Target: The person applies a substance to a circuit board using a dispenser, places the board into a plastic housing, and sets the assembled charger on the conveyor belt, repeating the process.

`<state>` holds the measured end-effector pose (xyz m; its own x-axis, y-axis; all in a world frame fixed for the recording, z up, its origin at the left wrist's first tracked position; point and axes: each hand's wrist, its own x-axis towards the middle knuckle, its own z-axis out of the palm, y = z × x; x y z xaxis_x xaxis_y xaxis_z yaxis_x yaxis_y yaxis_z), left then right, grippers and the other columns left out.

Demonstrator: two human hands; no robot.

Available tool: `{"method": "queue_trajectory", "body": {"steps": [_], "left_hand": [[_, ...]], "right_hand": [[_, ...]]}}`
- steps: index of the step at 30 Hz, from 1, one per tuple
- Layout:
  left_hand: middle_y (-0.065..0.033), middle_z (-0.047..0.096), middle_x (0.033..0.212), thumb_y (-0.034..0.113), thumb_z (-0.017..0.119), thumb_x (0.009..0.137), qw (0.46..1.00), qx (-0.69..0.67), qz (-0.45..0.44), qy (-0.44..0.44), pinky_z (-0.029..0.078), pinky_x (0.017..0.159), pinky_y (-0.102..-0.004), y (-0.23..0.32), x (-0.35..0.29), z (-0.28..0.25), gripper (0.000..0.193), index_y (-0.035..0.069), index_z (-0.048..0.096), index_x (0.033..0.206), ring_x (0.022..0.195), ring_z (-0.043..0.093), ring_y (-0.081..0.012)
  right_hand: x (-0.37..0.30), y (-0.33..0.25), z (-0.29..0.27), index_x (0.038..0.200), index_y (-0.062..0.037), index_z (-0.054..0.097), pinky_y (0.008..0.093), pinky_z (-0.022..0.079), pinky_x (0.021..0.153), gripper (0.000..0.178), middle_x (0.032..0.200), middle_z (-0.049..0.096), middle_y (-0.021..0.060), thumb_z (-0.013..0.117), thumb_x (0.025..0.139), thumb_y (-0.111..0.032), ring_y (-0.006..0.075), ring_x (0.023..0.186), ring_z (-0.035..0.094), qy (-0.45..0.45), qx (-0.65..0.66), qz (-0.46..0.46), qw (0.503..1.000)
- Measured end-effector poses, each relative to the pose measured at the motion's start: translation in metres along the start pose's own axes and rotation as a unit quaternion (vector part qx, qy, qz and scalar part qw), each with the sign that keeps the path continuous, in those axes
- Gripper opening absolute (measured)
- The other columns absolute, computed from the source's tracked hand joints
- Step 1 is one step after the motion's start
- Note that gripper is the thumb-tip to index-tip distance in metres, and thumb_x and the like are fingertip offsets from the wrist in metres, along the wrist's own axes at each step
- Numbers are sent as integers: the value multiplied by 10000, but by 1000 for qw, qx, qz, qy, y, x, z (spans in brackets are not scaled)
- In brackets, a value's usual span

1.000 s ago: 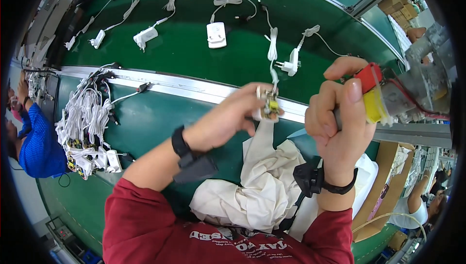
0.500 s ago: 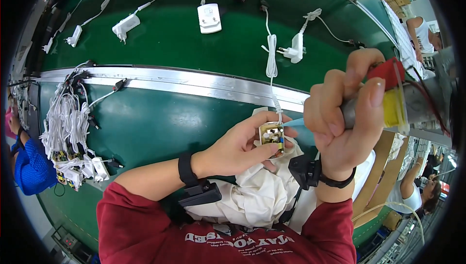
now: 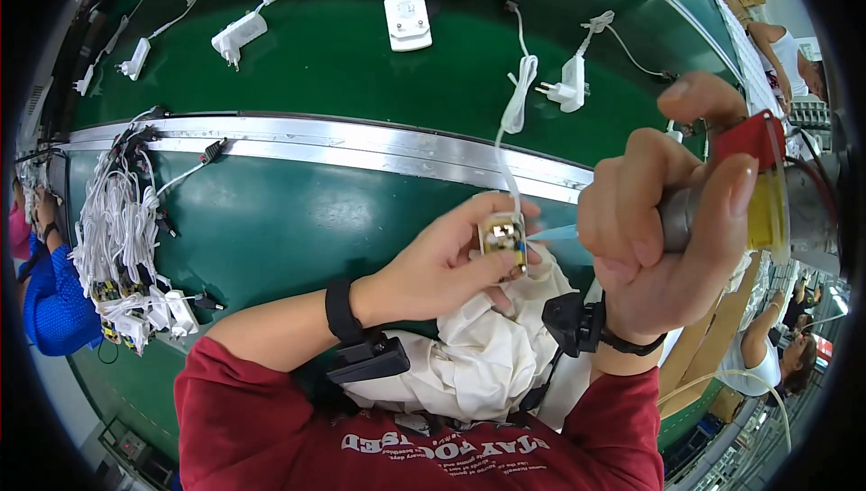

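My left hand (image 3: 442, 261) grips an open power adapter (image 3: 502, 243), its circuit board with small yellow and blue components facing up. A white cable (image 3: 507, 162) runs from the adapter's top toward the metal rail, with a tied coil beyond it. Wrapped in my right hand (image 3: 663, 211) is a glue dispensing gun (image 3: 767, 202), a grey and yellow cylinder with a red trigger piece. Its pale blue tapered nozzle (image 3: 555, 234) points left, the tip at the board's right edge; whether it touches is unclear. My right index finger is raised beside the red piece.
Finished-looking white adapters (image 3: 409, 22) with coiled cables lie along the green belt (image 3: 316, 67) past the metal rail (image 3: 361, 137). A heap of white cables (image 3: 117, 220) with open adapters is at left. White cloth (image 3: 478, 356) covers my lap. Other people sit at both sides.
The adapters on the belt have shifted slightly in view. My right hand and the gun moved a little right, and its index finger lifted from the red piece. The left hand keeps its hold.
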<state>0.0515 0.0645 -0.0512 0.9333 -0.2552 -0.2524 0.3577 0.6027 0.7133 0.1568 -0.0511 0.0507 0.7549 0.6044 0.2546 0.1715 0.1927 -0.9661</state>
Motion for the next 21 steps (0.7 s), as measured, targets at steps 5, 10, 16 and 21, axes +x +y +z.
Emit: {"method": "queue_trajectory", "body": {"steps": [5, 10, 16, 21], "left_hand": [[-124, 532, 1202, 32, 440, 903, 997, -70, 30, 20, 572, 668, -284, 4, 3, -14, 406, 48, 358, 1300, 1046, 574, -179], [-133, 545, 1188, 41, 429, 907, 996, -72, 41, 15, 574, 657, -284, 2, 3, -14, 392, 49, 372, 1295, 1043, 580, -192], [-131, 545, 1191, 52, 433, 912, 997, -71, 39, 13, 576, 658, -284, 1, 6, -17, 393, 43, 366, 1300, 1043, 580, -193], [-132, 516, 1233, 89, 436, 932, 994, -103, 24, 0, 572, 746, -334, 0, 8, -19, 401, 47, 341, 1319, 1106, 548, -214]], "right_hand": [[-7, -3, -1, 972, -75, 338, 213, 241, 348, 351, 502, 354, -8, 330, 975, -426, 62, 356, 282, -18, 35, 31, 999], [-7, 1, -2, 992, -67, 335, 214, 241, 347, 361, 499, 353, -8, 331, 974, -428, 62, 355, 284, -28, 34, 36, 998], [-6, 7, 1, 1016, -59, 332, 215, 240, 345, 375, 496, 353, -8, 333, 973, -431, 62, 353, 285, -35, 33, 39, 998], [-9, 10, -1, 1036, -52, 329, 215, 240, 344, 387, 493, 353, -8, 335, 972, -433, 62, 352, 286, -40, 30, 42, 998]]}}
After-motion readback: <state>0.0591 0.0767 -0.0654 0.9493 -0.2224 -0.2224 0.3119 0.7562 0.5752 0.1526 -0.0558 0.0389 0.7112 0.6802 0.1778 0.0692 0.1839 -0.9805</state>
